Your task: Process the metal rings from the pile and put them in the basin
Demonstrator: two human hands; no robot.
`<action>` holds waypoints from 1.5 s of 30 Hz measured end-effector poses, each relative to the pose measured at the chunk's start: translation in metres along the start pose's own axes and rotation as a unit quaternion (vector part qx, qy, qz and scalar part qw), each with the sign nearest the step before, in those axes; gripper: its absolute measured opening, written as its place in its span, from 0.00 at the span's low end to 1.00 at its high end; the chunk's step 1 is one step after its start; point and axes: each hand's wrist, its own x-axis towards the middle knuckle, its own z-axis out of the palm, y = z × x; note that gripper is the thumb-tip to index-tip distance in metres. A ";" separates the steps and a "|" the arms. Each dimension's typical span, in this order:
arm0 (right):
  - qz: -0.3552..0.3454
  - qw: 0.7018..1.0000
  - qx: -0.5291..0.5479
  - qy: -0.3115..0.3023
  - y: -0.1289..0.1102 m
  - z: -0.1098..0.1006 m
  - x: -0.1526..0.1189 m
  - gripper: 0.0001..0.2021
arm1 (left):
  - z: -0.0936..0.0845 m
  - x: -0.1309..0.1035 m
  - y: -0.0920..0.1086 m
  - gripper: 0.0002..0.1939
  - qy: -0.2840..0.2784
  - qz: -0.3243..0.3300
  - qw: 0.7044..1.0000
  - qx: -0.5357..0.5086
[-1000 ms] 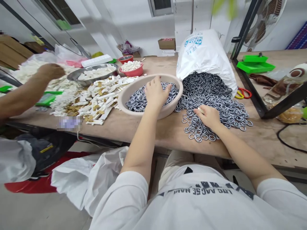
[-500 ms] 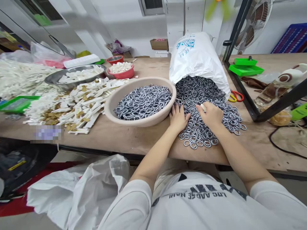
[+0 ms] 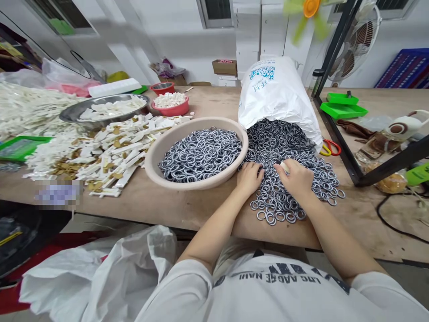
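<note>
Grey rings (image 3: 279,197) lie in a loose heap on the table, spilling from the mouth of a white sack (image 3: 278,94). Many more rings fill a beige basin (image 3: 197,184) left of the heap. Beside the basin's right rim, my left hand (image 3: 248,179) rests at the heap's left edge, its fingers curled down; what lies under the fingertips is hidden. My right hand (image 3: 295,179) is over the middle of the heap, closed round a small tool with a white part and a dark tip, only partly visible.
White strips with brown pieces (image 3: 117,152) are piled on the left, near a metal bowl (image 3: 72,118) and red bowls (image 3: 172,111). A black metal frame (image 3: 345,163), scissors (image 3: 335,150) and green trays (image 3: 345,110) stand right. A small fan (image 3: 311,8) hangs above.
The view has tilted, so the table sits lower in the picture. My left hand's fingers, spread before, are now curled in. My right hand stays over the rings, still gripping the tool.
</note>
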 end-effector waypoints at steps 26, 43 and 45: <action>-0.021 0.999 0.024 -0.018 0.005 0.003 -0.015 0.21 | -0.004 0.000 -0.002 0.18 0.000 0.020 1.000 0.009; -0.003 0.998 0.052 -0.027 0.008 -0.002 -0.011 0.22 | -0.001 0.002 -0.010 0.18 -0.032 -0.009 0.999 -0.030; -0.006 0.998 0.058 -0.027 0.008 -0.003 -0.011 0.22 | 0.003 0.003 -0.008 0.20 -0.022 -0.026 0.999 -0.015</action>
